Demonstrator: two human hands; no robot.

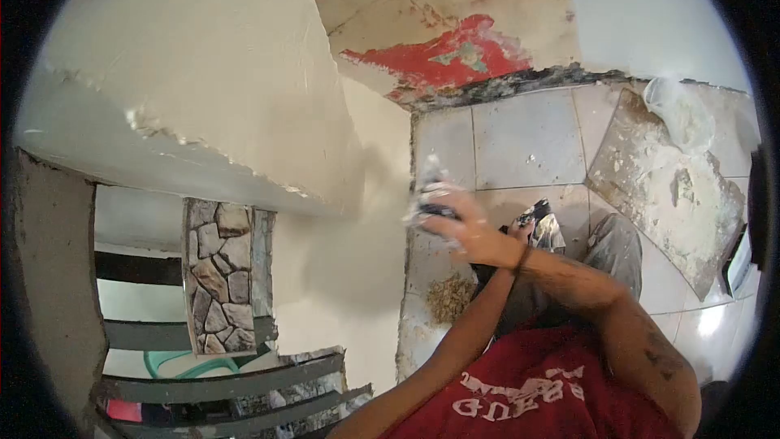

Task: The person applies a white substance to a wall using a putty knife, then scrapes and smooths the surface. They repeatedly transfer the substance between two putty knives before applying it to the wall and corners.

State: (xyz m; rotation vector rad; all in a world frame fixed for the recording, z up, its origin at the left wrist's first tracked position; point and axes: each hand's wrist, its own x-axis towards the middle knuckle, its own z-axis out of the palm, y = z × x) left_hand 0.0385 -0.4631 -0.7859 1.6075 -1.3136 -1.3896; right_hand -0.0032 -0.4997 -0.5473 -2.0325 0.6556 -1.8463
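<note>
My right hand is closed around a dark-handled, putty-smeared tool, blurred by motion, close to the low cream wall. Its exact kind is hard to make out; it looks like a putty knife. The right forearm crosses over my left wrist. My left hand grips a black, flat-looking tool coated with white putty, held above the tiles in front of my knee. Part of the left hand's grip is hidden.
A dusty board with white powder and a translucent bag lies on the tiled floor at right. Brownish debris sits beside the wall. Peeling red-patched wall stands ahead. Slatted grey rails and a stone-pattern panel are at left.
</note>
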